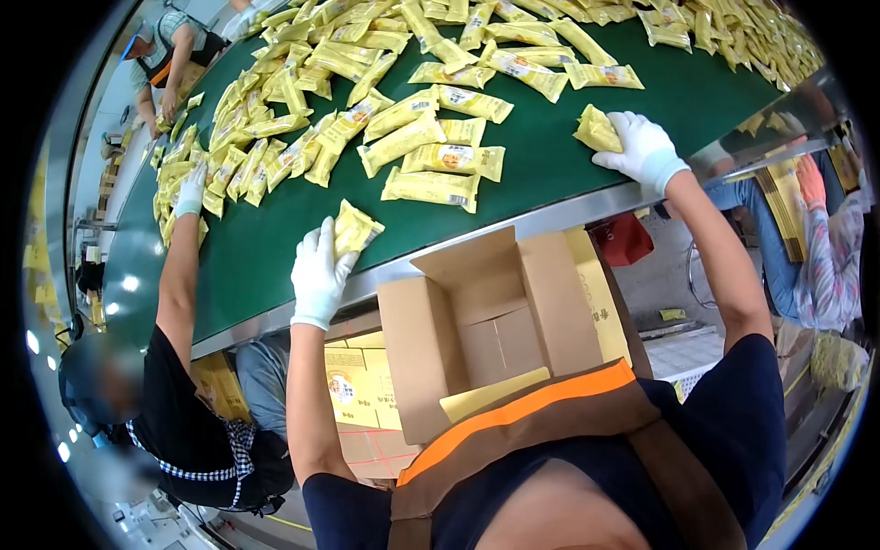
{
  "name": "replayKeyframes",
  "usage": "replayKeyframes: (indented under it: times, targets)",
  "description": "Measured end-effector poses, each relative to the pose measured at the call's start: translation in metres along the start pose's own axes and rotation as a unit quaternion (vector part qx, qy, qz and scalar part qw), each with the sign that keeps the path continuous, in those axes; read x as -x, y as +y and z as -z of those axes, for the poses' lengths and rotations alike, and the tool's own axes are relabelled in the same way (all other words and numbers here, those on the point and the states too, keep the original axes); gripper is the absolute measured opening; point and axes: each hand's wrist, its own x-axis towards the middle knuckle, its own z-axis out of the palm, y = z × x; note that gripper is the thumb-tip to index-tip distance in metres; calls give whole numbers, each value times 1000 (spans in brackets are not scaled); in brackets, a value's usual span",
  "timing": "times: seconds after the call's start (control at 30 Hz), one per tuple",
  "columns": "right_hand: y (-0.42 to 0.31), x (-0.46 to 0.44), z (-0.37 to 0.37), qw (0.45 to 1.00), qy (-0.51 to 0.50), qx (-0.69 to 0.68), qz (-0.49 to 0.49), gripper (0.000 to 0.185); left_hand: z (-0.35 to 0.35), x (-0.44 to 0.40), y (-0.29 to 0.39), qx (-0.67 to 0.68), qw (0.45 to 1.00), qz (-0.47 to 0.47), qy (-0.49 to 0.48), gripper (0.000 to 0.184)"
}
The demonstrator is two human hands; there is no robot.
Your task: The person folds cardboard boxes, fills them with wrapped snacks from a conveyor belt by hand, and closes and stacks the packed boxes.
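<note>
My left hand, in a white glove, grips a yellow snack packet at the near edge of the green conveyor belt. Farther right, the white-gloved right hand has its fingers round another yellow packet, just above the belt. Between the two hands lies a loose group of yellow packets with printed labels. Below the belt's metal edge, in front of my body, stands an open cardboard box with its flaps spread; its visible bottom is bare.
A large heap of packets covers the far right of the belt. On my left a co-worker's gloved hand reaches into more packets. Another person stands across the belt. At right is a person's pink-gloved hand. Printed yellow cartons sit below.
</note>
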Motion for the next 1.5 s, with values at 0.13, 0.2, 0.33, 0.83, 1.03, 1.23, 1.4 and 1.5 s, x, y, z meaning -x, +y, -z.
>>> replayKeyframes:
  times: [0.13, 0.2, 0.33, 0.83, 1.03, 1.23, 1.4, 1.5]
  targets:
    - [-7, -41, 19, 980, 8, -198, -3, 82, 6, 6, 13, 7, 999, 42, -1, 69]
    - [-16, -79, 38, 934, 0, -356, 47, 79, 13, 6, 22, -11, 998, 49, -23, 75]
    - [-34, -137, 24, 957, -74, -279, 31, 105, 17, -6, 21, 59, 996, 36, -56, 82]
    - [-30, -23, 33, 986, -100, -24, 131, 80, 18, -85, 120, 94, 965, -206, -135, 74]
    - [-54, -30, 16, 984, -58, -57, 157, 71, 11, -69, 122, 60, 978, -194, -58, 75]
    - [-25, -11, 15, 986, 27, -77, 146, 81, 0, -73, 114, -20, 975, -202, -87, 81]
    - [-7, -6, 25, 991, -126, -39, 23, 90, 23, -88, 115, 69, 971, -152, -169, 92]
    - [0, -12, 32, 983, -144, -101, 46, 80, 33, -125, 121, 179, 962, -177, -106, 106]
